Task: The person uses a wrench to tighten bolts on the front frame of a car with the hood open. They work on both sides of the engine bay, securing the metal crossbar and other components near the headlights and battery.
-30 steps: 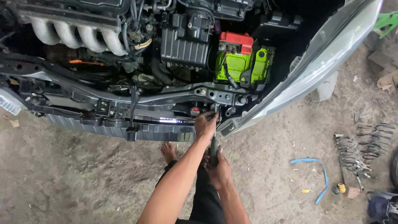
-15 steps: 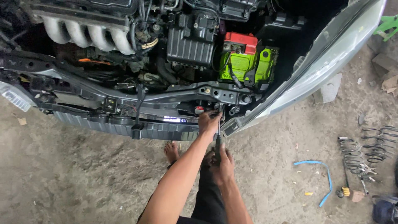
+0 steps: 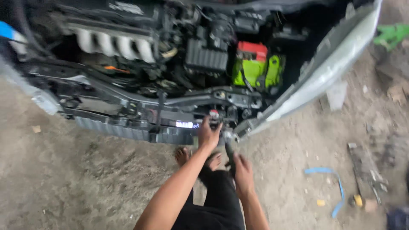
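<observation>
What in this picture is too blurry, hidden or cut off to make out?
- Head view: whatever the left hand presses on at the car's front frame is covered by that hand.
- The dark tool in the right hand: motion blur hides its type.
- Floor items at right: blurred and partly cut by the edge.
</observation>
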